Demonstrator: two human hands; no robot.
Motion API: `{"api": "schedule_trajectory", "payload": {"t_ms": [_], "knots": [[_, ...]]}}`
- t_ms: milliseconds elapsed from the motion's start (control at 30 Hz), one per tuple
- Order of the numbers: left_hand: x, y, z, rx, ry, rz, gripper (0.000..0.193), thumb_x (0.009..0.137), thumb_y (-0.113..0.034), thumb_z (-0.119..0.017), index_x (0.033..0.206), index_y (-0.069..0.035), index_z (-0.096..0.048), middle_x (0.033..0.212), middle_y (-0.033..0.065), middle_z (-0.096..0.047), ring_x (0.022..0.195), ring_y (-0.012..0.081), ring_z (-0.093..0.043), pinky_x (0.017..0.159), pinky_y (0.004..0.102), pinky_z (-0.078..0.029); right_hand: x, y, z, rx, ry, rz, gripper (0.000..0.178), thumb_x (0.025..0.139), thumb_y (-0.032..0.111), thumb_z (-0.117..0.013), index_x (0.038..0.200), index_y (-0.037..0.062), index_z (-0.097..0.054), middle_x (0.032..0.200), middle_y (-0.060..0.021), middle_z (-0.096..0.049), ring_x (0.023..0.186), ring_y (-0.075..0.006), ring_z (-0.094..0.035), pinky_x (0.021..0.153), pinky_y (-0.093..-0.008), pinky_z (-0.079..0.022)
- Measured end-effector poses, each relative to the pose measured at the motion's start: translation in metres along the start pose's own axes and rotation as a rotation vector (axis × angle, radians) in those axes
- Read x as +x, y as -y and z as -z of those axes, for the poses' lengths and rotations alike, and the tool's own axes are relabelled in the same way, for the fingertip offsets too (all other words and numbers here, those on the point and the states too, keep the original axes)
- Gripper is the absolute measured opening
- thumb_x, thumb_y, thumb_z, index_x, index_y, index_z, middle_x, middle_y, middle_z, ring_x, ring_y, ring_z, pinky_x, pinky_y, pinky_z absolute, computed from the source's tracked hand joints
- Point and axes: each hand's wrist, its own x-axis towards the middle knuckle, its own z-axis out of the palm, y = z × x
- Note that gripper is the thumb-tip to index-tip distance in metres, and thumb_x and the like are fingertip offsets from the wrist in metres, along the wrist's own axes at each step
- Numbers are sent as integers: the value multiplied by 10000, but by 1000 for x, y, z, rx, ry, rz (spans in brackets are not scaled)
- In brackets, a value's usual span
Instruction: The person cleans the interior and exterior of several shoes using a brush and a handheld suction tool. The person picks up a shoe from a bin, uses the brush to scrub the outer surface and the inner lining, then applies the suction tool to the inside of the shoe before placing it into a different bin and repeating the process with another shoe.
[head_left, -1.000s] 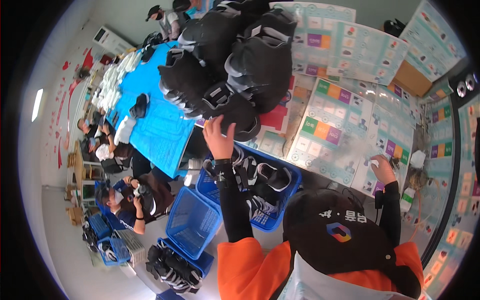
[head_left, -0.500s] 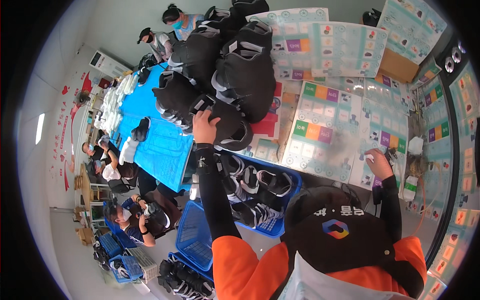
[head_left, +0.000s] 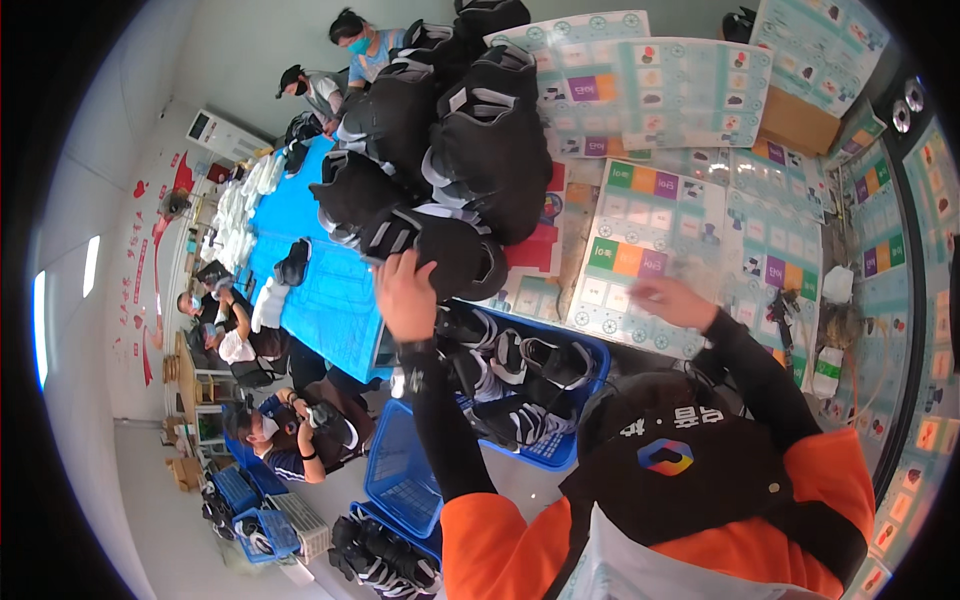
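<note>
At the near end of the shoe pile lies a black shoe (head_left: 447,245) with light straps, its opening toward the right. My left hand (head_left: 407,300) has its fingers and thumb on this shoe's near left edge; the fingertips are partly lost against it. Above the patterned table sheet (head_left: 625,315), my right hand (head_left: 672,302) is reaching leftward, apart from the shoe. Motion smears its fingers, so I cannot make out whether anything is in them. More black shoes (head_left: 490,150) are heaped beyond my left hand.
Blue baskets (head_left: 403,470) stand below the table edge, one holding black-and-white shoes (head_left: 520,420). A blue-covered table (head_left: 335,310) carries white items and a few shoes. Several masked people sit at the left and far side. A hand tool (head_left: 783,318) lies at the right with cords.
My right hand has swung left from the table's right side, where it held a small white piece. My left hand has drawn back slightly, and the near shoe has shifted under it.
</note>
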Motion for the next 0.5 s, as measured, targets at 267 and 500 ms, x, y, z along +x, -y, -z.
{"api": "schedule_trajectory", "payload": {"t_ms": [267, 500], "knots": [[-15, -93, 89, -187, 48, 105, 235, 811, -102, -799, 920, 13, -625, 929, 171, -620, 896, 417, -580, 764, 454, -470, 126, 120, -106, 1244, 476, -79, 292, 1028, 302, -662, 1163, 44, -668, 996, -41, -701, 751, -121, -674, 611, -233, -502], [-16, -48, 127, -99, -143, 219, 281, 820, -109, -804, 927, 46, -596, 920, 207, -580, 867, 439, -549, 761, 505, -452, 86, 135, -54, 746, 253, -58, 346, 1036, 363, -631, 1154, 43, -686, 834, 20, -649, 658, -59, -544, 590, -218, -432]]}}
